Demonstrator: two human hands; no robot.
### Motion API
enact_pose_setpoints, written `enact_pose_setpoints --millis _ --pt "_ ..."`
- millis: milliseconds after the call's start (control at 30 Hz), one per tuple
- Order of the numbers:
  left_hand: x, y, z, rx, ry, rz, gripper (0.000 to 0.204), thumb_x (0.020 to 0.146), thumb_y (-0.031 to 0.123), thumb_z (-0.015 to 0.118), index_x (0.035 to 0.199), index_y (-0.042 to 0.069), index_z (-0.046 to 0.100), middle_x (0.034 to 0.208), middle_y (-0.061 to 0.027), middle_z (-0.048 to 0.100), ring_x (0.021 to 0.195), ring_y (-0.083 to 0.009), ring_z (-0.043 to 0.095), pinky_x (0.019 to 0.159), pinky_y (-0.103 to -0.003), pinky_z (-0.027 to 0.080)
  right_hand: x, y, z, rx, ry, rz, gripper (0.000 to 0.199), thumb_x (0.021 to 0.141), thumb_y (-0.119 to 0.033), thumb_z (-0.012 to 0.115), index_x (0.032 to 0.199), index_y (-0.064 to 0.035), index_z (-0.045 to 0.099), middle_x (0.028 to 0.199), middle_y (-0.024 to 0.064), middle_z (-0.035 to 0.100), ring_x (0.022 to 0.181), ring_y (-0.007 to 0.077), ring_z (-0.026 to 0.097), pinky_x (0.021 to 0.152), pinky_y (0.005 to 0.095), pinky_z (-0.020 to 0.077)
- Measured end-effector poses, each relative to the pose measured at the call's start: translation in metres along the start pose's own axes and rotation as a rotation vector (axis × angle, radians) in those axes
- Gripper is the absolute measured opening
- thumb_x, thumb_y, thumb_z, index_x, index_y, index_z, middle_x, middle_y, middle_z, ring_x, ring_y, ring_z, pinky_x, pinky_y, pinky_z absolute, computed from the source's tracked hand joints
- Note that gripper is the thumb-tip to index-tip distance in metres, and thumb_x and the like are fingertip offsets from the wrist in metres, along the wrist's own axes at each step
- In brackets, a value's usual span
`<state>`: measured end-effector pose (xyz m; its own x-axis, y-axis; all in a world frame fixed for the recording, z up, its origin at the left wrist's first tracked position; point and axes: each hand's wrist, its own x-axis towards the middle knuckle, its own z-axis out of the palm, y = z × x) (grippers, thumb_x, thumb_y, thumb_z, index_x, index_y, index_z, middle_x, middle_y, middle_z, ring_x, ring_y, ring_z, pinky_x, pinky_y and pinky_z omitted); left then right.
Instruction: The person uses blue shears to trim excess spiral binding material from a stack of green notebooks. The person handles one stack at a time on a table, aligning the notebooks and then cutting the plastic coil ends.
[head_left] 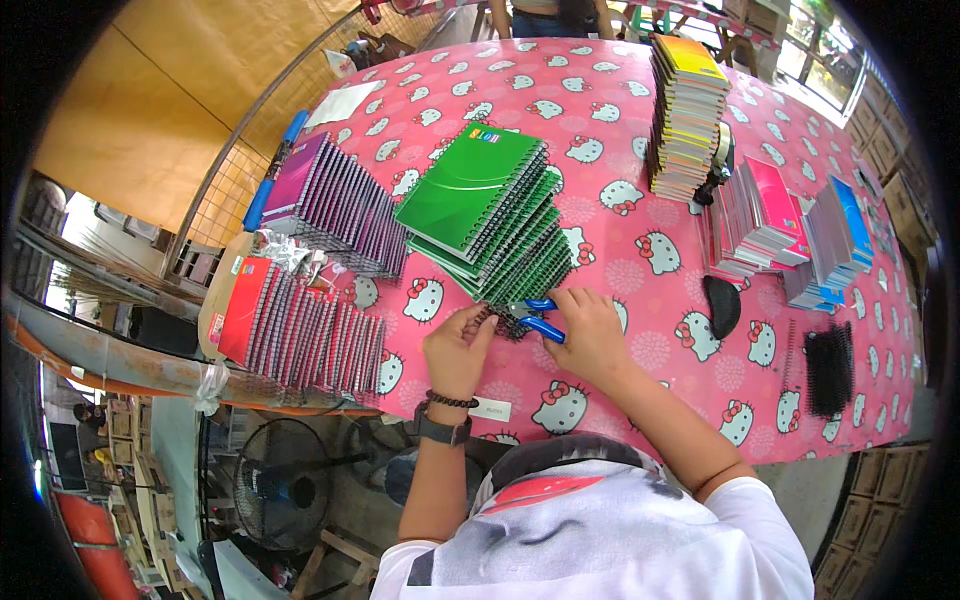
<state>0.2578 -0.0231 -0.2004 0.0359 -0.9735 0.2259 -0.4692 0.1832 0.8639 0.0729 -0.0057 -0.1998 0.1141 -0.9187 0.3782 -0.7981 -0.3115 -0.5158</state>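
Observation:
My right hand (592, 335) is closed around blue-handled pliers (541, 327), whose jaws point left. Close to the jaws, my left hand (458, 348) pinches a dark spiral wire (492, 318) at the near end of the green notebooks; whether the wire is bound into a notebook is hard to make out. The green spiral notebooks (470, 190) form a leaning, fanned pile just beyond both hands. A dark band and a watch circle my left wrist.
Purple notebooks (335, 205) and red notebooks (300, 330) stand in rows at left. Tall yellow (690, 120), pink (765, 210) and blue (838, 235) stacks rise at right. Loose black coils (829, 370) and a black curved object (721, 306) lie on the pink tablecloth (650, 375). Someone stands across the table.

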Motion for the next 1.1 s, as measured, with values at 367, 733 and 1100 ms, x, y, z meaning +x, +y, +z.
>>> enact_pose_setpoints --millis 367,733,1100 --pt "0.0 0.0 -0.001 -0.041 -0.017 -0.073 0.025 0.076 0.011 0.068 0.095 -0.003 0.064 0.073 -0.0058 0.064 0.062 -0.0071 0.057 0.059 -0.021 0.047 0.006 0.01 0.003 0.006 -0.071 0.025 0.034 0.06 -0.017 0.069 0.089 -0.0064 0.055 0.079 0.0096 0.056 0.077 0.0287 0.056 0.069 0.0395 0.0438" --pt "0.0 0.001 -0.001 -0.087 -0.024 -0.09 0.022 0.077 0.014 0.068 0.091 -0.004 0.064 0.072 -0.005 0.064 0.062 -0.007 0.056 0.058 -0.021 0.046 0.001 0.016 0.014 -0.006 -0.167 0.08 0.035 0.059 -0.019 0.071 0.086 -0.0059 0.054 0.078 0.0106 0.056 0.076 0.0286 0.056 0.067 0.039 0.0454" --pt "0.003 -0.009 0.003 0.008 -0.079 -0.062 0.026 0.075 0.019 0.07 0.088 -0.004 0.065 0.075 -0.0084 0.064 0.064 -0.0102 0.057 0.059 -0.023 0.045 -0.004 0.021 0.012 0.017 -0.242 0.103 0.036 0.058 -0.017 0.071 0.088 -0.0067 0.054 0.081 0.0096 0.056 0.082 0.0277 0.055 0.068 0.0391 0.0431"
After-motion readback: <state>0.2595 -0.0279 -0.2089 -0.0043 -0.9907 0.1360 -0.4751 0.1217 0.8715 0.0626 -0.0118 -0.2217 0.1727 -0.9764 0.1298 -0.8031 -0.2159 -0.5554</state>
